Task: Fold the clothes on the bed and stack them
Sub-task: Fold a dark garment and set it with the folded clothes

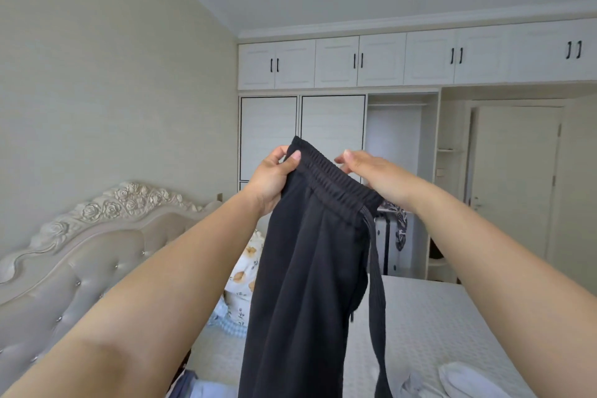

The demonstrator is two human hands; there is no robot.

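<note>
Both arms reach forward and hold a pair of black trousers (pixel 307 268) up in the air above the bed (pixel 429 326); the left hand (pixel 273 179) pinches one end of the elastic waistband between thumb and curled fingers (pixel 295 157); the right hand (pixel 376 171) is at the other end of the waistband, its fingers going behind the cloth, so whether they grip it cannot be told; the waistband runs slanting between the hands, higher at the left; the legs hang straight down and pass out of view at the bottom edge; a dark strap (pixel 378 300) dangles along the right side of the trousers; on the bed, near its right lower corner, lie white clothes (pixel 465 378); a floral pillow (pixel 245 271) sits by the tufted headboard (pixel 80 252) at the left; beyond the bed stands a white wardrobe (pixel 336 87), with a suitcase (pixel 387 242) in its open section.
</note>
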